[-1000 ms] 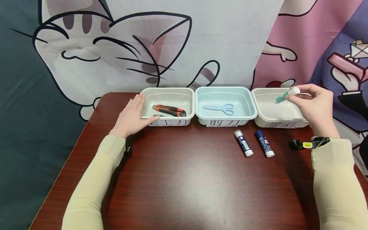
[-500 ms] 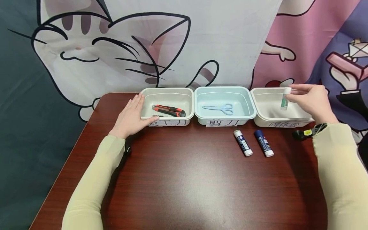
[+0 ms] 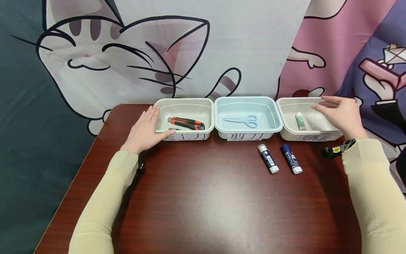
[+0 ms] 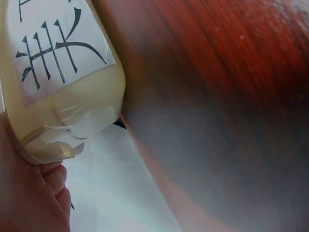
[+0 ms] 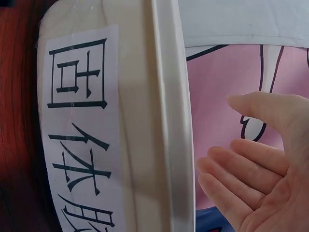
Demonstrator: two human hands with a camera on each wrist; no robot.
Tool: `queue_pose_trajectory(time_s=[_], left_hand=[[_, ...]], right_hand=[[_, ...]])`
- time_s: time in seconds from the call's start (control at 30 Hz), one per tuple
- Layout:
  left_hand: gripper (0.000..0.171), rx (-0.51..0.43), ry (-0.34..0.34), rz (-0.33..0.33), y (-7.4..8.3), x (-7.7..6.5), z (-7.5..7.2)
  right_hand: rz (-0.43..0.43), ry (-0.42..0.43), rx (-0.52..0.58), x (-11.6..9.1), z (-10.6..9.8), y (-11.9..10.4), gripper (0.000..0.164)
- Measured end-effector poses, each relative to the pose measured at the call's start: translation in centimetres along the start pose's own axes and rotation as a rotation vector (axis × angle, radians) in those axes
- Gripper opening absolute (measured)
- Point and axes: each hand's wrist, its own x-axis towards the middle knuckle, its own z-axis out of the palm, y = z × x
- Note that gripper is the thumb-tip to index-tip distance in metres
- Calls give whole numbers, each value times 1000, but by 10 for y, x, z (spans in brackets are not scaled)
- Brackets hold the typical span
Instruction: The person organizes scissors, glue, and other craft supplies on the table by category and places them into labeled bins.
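Observation:
My left hand (image 3: 142, 127) rests with straight fingers along the left rim of the left cream bin (image 3: 207, 102). In that bin lie red-and-black utility knives (image 3: 188, 123). Over the right side of the right cream bin (image 3: 287, 132), my right hand (image 3: 343, 114) hovers with nothing in its grasp; the right wrist view shows its fingers (image 5: 246, 166) apart. A green glue stick with a white cap (image 3: 300, 121) lies inside that bin, to the left of the hand. Two more glue sticks, a dark one with white ends (image 3: 268, 158) and a blue-capped one (image 3: 291, 158), lie on the table.
A light blue bin (image 3: 222, 131) stands between the cream ones and holds blue scissors (image 3: 242, 121). White labels with black characters are on the bins' fronts. Behind the brown table (image 3: 203, 197) hangs a printed cloth (image 3: 253, 42).
My right hand first tilted the green glue stick upright over the right bin, then let it go; the stick now lies in the bin. My left hand has stayed in place.

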Motion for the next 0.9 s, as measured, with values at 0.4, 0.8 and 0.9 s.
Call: queue_pose_trajectory(time_s=[0.4,0.8,0.9], left_hand=[[118,0,-6,-2,0,0,0],[118,-3,-7,-4,2,0,-1],[117,-3,-7,-4,2,0,-1]], right_hand=[[-22,29,46,-11,-4,-12,62],[-79,43,72,-28,-10,-29,57],[-103,49,74,-32,-11,-32,56]])
